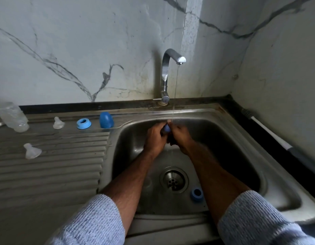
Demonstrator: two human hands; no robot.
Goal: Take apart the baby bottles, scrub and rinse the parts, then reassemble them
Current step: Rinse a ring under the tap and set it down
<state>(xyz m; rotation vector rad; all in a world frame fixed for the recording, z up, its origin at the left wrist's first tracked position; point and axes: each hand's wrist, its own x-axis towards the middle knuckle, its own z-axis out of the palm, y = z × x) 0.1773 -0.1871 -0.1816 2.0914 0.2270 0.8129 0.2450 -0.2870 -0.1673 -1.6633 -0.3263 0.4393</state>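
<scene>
From my remote seat, the sink (224,121) looked like brushed steel, dull and water-stained, its ribbed drainboard (47,174) matt. The tap (166,75) at upper centre was glossy chrome. Blue cap (106,120) and rings (83,123) seemed smooth plastic (teats (32,151) translucent, rubbery); sleeves (93,221) knitted cloth.

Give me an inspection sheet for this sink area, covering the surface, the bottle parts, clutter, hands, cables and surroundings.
Surface: steel sink with ribbed drainboard to its left; thin stream running from the tap.
Job's things: clear bottle, two clear teats, blue ring and blue cap on the drainboard; second blue ring in the basin near the drain.
Clutter: white and grey handle lying along the right counter edge.
Hands: left hand and right hand together share a grip on a small blue part under the stream.
Cables: nothing seen.
Surroundings: marble-pattern wall, stained behind the tap.
</scene>
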